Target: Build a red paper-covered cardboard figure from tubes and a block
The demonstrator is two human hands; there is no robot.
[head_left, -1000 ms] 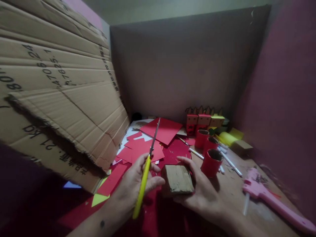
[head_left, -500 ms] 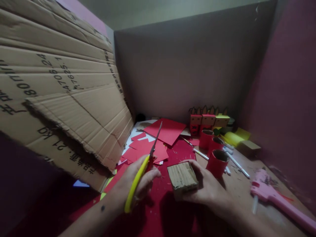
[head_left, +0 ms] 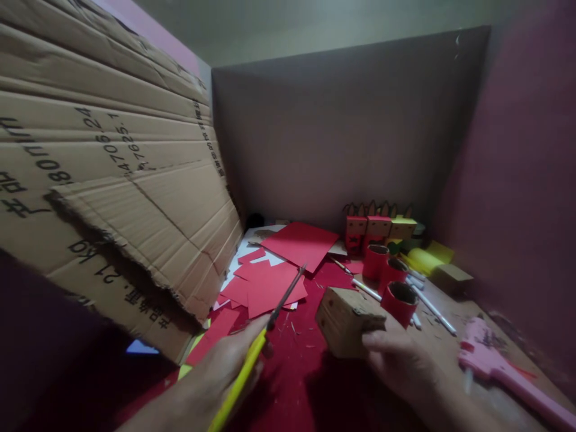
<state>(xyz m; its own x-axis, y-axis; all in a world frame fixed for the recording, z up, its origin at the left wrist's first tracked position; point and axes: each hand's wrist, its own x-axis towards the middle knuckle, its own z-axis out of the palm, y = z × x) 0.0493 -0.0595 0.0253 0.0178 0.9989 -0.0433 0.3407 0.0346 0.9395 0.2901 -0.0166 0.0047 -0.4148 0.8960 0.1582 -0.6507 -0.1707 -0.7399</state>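
Note:
Yellow-handled scissors [head_left: 243, 375] are gripped in my left hand [head_left: 229, 366], their closed blades pointing forward and right over the red paper pieces [head_left: 265, 288]. My right hand [head_left: 400, 360] holds a small cardboard box [head_left: 346, 324] by its right side, thumb toward me. The box is tilted, and small marks show on its left face. Beneath both hands lies a dark red surface [head_left: 292, 384]. Just behind my right hand stand several red tubes [head_left: 399, 303].
A large printed cardboard sheet [head_left: 148, 210] leans at the left. Red-and-cardboard figures [head_left: 366, 228] stand at the back right, near yellow paper rolls [head_left: 423, 258], white markers [head_left: 434, 309] and another cardboard box [head_left: 451, 278]. A pink glue gun [head_left: 490, 360] lies at the right.
The box has turned in my right hand, showing a marked side face, and shifted slightly right. My left hand and the scissors have moved down, with the blade tip lower and farther right.

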